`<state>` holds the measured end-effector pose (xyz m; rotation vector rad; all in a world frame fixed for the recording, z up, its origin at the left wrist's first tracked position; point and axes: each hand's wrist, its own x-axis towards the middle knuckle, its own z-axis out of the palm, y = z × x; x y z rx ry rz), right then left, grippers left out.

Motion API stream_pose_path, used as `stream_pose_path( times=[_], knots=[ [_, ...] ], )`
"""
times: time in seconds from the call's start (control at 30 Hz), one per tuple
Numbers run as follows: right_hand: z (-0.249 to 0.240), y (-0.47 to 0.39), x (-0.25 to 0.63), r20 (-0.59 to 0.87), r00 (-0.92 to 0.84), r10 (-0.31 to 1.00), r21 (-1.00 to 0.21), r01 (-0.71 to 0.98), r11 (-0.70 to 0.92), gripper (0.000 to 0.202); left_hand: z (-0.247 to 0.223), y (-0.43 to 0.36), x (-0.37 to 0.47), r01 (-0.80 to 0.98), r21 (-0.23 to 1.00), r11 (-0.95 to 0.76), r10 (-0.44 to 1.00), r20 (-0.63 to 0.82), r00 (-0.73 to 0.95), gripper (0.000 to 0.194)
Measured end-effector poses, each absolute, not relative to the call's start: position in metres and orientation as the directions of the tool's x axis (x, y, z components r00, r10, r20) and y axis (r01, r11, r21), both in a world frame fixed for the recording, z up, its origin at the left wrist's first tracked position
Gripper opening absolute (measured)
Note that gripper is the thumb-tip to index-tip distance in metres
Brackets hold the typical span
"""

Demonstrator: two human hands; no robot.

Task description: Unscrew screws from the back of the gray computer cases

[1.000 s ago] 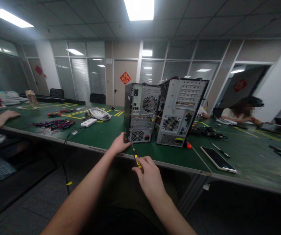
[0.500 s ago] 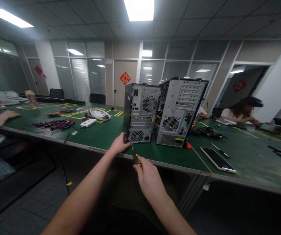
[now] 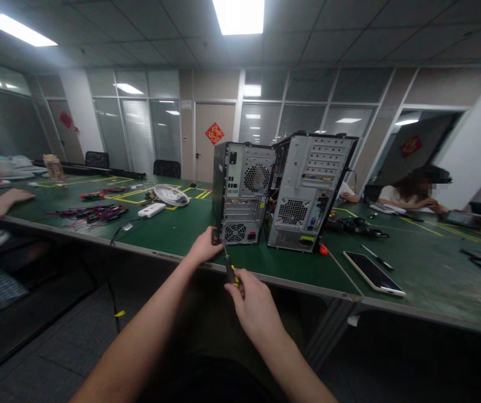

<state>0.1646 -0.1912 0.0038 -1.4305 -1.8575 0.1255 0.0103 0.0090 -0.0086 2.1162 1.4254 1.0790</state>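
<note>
A dark computer tower [image 3: 244, 190] stands with its rear panel facing me, showing a fan grille, ports and slots. My left hand [image 3: 204, 248] is curled at its lower left corner, thumb and fingers bent inward; what lies between the fingertips is hidden. In my right hand [image 3: 257, 299] is a screwdriver [image 3: 230, 271] with a black and yellow handle. Its shaft points up and slightly left, and the tip is at that corner, beside my left thumb. Whether it sits in a screw is too small to tell.
A second, taller tower [image 3: 295, 196] stands close on the right, with a red ball-like object [image 3: 323, 249] at its base. Further right lie a phone [image 3: 372, 272] and a knife-like tool [image 3: 377, 257]. Wires [image 3: 93, 215], a white power strip [image 3: 151, 210] and people sit left and right.
The screwdriver's handle and my right hand have shifted slightly left, and the tool stands at a little different angle. My left hand stays at the tower's corner.
</note>
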Motion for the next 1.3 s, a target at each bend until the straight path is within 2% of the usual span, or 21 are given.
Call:
stream_pose_path(
  times=[0.3,0.4,0.63,0.83,0.97,1.1,1.23,1.3],
  knots=[
    [0.006,-0.193,0.169,0.594,-0.081,0.800,-0.393,0.839,0.377,0.032,-0.006,0.007,0.010,0.618,0.670,-0.412,0.905,0.382,0.190,0.055],
    [0.007,-0.193,0.170,0.592,-0.081,0.802,-0.398,0.836,0.378,0.031,-0.005,0.006,0.010,0.615,0.674,-0.410,0.906,0.378,0.190,0.054],
    [0.008,-0.191,0.166,0.505,-0.101,0.857,-0.451,0.816,0.362,0.015,-0.007,0.008,0.010,0.606,0.680,-0.413,0.906,0.374,0.197,0.055],
    [0.009,-0.192,0.170,0.567,-0.111,0.816,-0.349,0.865,0.360,0.029,-0.009,0.009,0.010,0.611,0.678,-0.409,0.907,0.372,0.196,0.055],
    [0.008,-0.191,0.175,0.609,-0.119,0.784,-0.301,0.880,0.367,0.030,-0.010,0.010,0.010,0.619,0.668,-0.412,0.906,0.372,0.202,0.055],
    [0.008,-0.190,0.174,0.618,-0.117,0.778,-0.333,0.857,0.393,0.028,-0.011,0.011,0.010,0.612,0.674,-0.414,0.905,0.373,0.203,0.056],
    [0.008,-0.189,0.170,0.569,-0.081,0.818,-0.390,0.850,0.355,0.009,-0.011,0.011,0.010,0.606,0.678,-0.416,0.905,0.377,0.199,0.057],
    [0.007,-0.188,0.169,0.552,-0.076,0.830,-0.399,0.851,0.343,0.010,-0.010,0.010,0.010,0.607,0.680,-0.411,0.907,0.375,0.192,0.058]
  ],
)
